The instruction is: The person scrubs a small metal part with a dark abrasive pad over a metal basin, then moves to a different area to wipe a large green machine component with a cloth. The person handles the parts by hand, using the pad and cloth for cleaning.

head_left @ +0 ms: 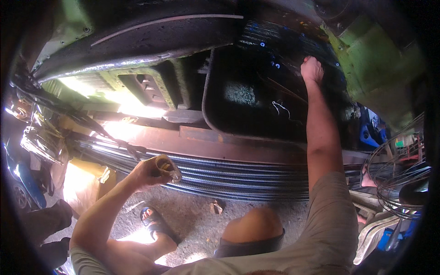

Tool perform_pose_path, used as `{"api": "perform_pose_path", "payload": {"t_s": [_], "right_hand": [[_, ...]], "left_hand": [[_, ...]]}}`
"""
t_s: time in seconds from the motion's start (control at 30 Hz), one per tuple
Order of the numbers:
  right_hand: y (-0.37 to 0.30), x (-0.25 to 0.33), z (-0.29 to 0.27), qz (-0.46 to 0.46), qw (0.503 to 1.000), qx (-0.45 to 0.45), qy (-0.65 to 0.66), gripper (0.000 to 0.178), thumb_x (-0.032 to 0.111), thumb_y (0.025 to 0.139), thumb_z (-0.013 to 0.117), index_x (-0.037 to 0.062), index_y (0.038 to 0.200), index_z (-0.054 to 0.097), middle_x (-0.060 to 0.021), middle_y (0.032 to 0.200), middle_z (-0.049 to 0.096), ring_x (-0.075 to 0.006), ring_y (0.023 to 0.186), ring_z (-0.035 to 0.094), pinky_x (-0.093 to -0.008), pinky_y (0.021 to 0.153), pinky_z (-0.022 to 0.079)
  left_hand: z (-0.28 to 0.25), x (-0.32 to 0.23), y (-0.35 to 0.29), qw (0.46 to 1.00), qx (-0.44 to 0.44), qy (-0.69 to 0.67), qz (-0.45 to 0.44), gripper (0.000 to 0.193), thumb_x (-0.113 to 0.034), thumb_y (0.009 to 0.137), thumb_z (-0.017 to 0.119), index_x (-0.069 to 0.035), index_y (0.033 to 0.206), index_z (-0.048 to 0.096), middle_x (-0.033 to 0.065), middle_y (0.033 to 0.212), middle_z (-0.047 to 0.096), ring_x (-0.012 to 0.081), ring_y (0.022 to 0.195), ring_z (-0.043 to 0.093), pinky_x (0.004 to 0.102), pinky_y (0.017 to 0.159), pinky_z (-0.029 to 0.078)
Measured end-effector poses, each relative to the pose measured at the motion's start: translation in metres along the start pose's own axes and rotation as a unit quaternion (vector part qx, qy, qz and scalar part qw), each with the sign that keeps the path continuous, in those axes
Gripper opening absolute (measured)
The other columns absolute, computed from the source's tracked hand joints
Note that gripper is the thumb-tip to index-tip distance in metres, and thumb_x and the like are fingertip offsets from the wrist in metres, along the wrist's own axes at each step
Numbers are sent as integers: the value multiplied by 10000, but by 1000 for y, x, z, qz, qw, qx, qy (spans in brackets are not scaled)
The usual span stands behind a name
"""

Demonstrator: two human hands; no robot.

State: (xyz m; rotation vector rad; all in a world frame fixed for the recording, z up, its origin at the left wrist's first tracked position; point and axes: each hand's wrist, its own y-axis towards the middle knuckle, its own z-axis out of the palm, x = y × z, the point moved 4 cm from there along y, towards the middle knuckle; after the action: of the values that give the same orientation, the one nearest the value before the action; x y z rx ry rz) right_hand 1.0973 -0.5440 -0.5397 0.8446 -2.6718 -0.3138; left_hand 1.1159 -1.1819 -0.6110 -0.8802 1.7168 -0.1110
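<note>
Crouching close to the ground, the person has a bare knee [253,224] drawn up and a sandalled foot [156,223] planted on the gritty concrete floor [192,215], both just on the near side of a long bundle of ribbed steel bars [238,176] that lies across the floor. A small stone [216,207] sits on the floor right beside that bundle.

The left hand [147,173] is raised over the near edge of the steel bars, its fingers wrapped around a small yellowish roll [166,167], perhaps tape or a short tube; I cannot tell exactly which. The roll sits fully in the grip, its open end pointing toward the bars.

Beyond the bars runs a rusty steel beam [220,142], and past it a dark metal tub [256,98] with a rounded rim. The right arm reaches straight out over bars and beam, and the right hand [312,69] presses against the dark, greasy surface at the far upper corner of the tub. Its fingers are curled under and hidden against the metal, so I cannot tell whether they hold anything.

To the right of the bars, a coil of thin wire [398,178] loops upward. Farther off, above the tub, sits a worn green machine body [380,59].
</note>
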Motion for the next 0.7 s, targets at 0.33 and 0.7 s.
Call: {"api": "perform_pose_path", "payload": {"t_s": [0.33, 0.7], "right_hand": [[18, -54, 29, 140, 987, 61, 52, 439, 313, 810, 799, 103, 1185, 712, -194, 1288, 663, -355, 1223, 621, -453, 1024, 489], [42, -67, 97, 246, 946, 72, 198, 492, 198, 732, 856, -34, 1138, 704, -212, 1265, 678, -304, 1182, 649, -406, 994, 496]], "left_hand": [[9, -16, 11, 999, 28, 19, 5, 401, -180, 839, 791, -75, 1193, 634, 44, 1086, 704, 140, 1037, 654, 320, 954, 521], [7, 8, -4, 999, -6, -25, 41, 403, -281, 809, 783, -113, 1153, 656, 43, 1027, 718, 166, 944, 683, 332, 882, 533]]}}
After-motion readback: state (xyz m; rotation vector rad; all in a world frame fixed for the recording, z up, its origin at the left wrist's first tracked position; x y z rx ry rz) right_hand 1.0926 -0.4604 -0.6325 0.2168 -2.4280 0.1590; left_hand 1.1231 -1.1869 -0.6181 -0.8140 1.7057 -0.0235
